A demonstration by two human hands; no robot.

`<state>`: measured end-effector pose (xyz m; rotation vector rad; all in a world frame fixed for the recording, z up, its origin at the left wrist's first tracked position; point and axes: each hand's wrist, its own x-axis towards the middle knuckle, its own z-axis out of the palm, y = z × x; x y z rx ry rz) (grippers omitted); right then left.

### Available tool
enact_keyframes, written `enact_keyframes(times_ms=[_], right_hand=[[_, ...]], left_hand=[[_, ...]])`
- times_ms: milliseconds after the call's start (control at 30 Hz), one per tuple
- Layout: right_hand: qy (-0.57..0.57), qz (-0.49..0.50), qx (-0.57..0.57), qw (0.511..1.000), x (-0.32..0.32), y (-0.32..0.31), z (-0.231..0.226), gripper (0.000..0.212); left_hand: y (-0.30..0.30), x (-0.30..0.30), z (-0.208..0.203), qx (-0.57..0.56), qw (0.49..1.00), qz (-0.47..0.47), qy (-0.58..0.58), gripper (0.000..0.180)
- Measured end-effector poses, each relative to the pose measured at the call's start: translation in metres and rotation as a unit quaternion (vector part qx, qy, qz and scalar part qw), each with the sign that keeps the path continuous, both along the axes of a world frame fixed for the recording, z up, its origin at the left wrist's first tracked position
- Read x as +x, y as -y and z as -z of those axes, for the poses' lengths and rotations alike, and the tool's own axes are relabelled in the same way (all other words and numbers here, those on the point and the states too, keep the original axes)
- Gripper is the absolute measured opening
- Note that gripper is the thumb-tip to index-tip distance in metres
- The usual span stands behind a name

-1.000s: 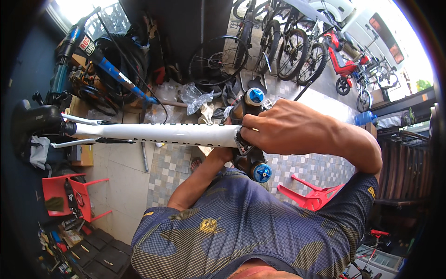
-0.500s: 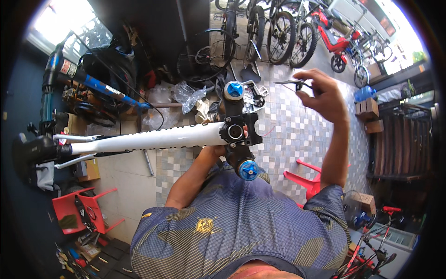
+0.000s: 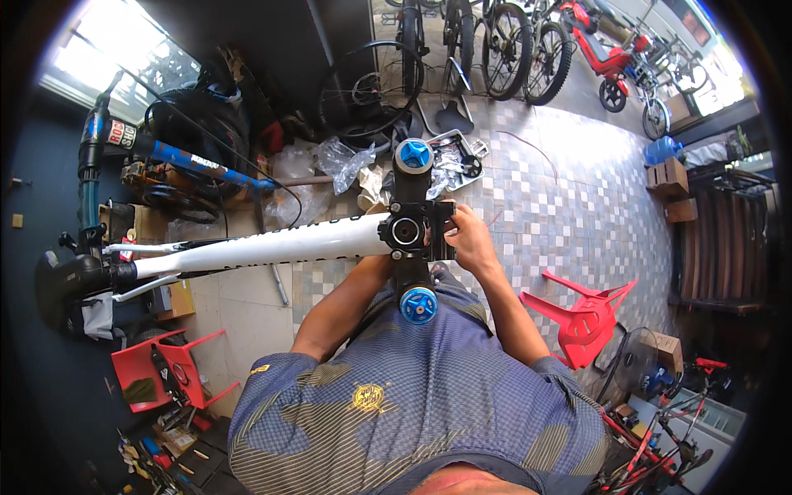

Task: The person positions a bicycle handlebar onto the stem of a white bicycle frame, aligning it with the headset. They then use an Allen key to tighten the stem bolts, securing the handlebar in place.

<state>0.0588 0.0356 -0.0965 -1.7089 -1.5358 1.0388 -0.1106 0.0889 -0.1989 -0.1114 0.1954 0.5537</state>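
Note:
A white bicycle frame [image 3: 289,243] lies across in front of me, its black saddle at the left. At the frame's right end sits a black stem [image 3: 407,233], between two blue-capped fork legs: a far cap [image 3: 414,153] and a near cap [image 3: 418,305]. My right hand [image 3: 470,239] is at the right side of the stem's black clamp, its fingers curled; what they hold is hidden. Below the white tube, my left hand [image 3: 375,266] is mostly covered by the frame, and its fingers do not show.
Behind the fork, a tray of small parts [image 3: 455,161] lies on the tiled floor beside clear plastic bags [image 3: 342,161]. A red chair [image 3: 586,318] stands right, another red chair [image 3: 161,371] left. A blue bike frame [image 3: 194,162] is at far left; several bicycles [image 3: 505,49] stand behind.
My right hand has come down and left from the raised spot, where it held a thin dark tool, to the stem. My left hand stays under the tube. The view has shifted slightly.

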Motion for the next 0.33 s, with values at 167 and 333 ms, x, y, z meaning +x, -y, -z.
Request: enact_keyframes(times_ms=[167,333], right_hand=[[-0.010,0.023,0.022,0.999,0.009,-0.003,-0.025,0.049],[-0.071,0.119,0.179,0.974,0.071,-0.025,-0.059,0.017]], left_hand=[[0.002,-0.001,0.014,0.016,1.000,-0.015,-0.013,0.044],[0.002,0.008,0.020,0.027,0.999,0.003,-0.025,0.040]])
